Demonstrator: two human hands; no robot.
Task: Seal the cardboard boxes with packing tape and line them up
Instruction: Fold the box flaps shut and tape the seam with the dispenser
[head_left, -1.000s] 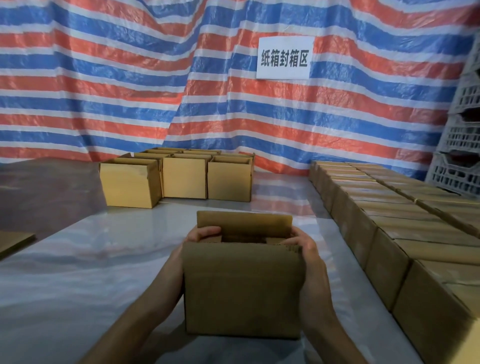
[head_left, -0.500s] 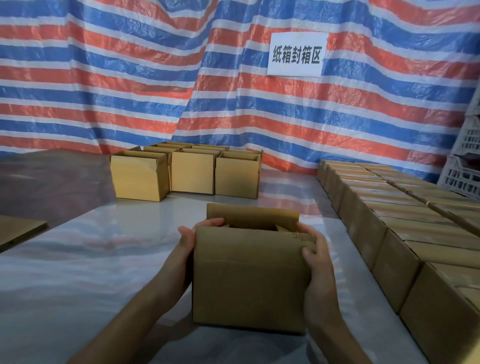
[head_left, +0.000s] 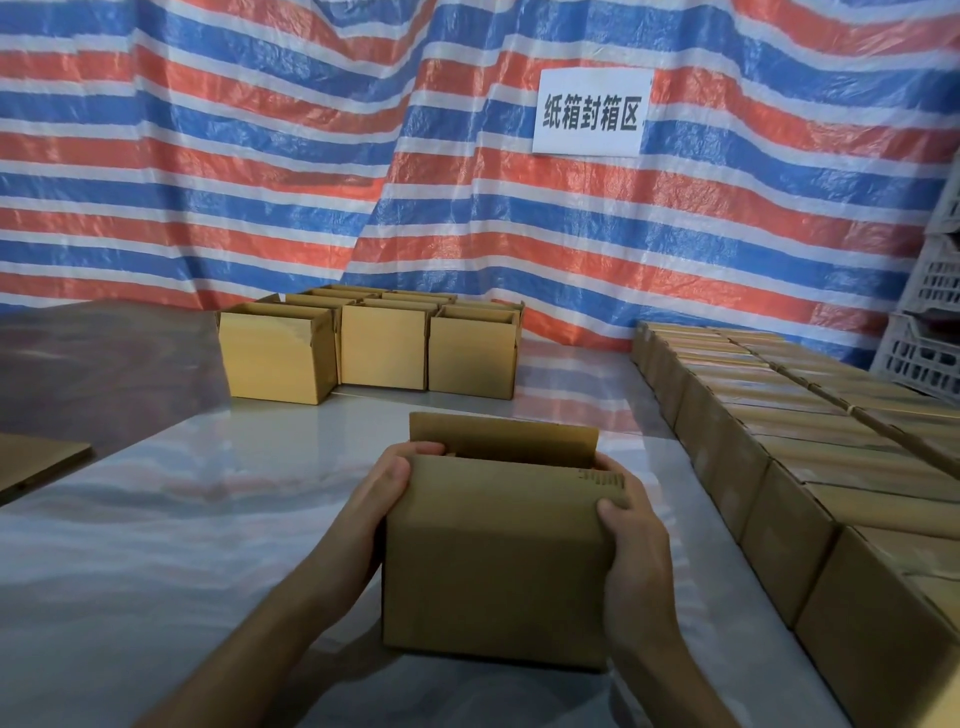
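Striped tarp (head_left: 260, 156) backdrop, pale worktop (head_left: 208, 519). Open box (head_left: 498, 561) is on the worktop, top unsealed, far flap (head_left: 498, 436) standing up. Left hand (head_left: 379, 499) grips the box's top left corner, fingers hooked over the rim. Right hand (head_left: 634, 540) grips its right edge, thumb on the front. Probably closing flaps: fold them level with a tight seam, then tape. Unsealed boxes (head_left: 384, 353) are well behind the box, closed row (head_left: 779, 467) to its right.

The light is dim and even, coolish; the glossy table (head_left: 208, 519) carries a soft, smeared reflection of the striped tarp (head_left: 260, 156); its far left corner falls darker; a faint shadow sits under the box (head_left: 493, 561) by the table's near edge; lines bow toward the frame's sides; focus holds mostly sharp.
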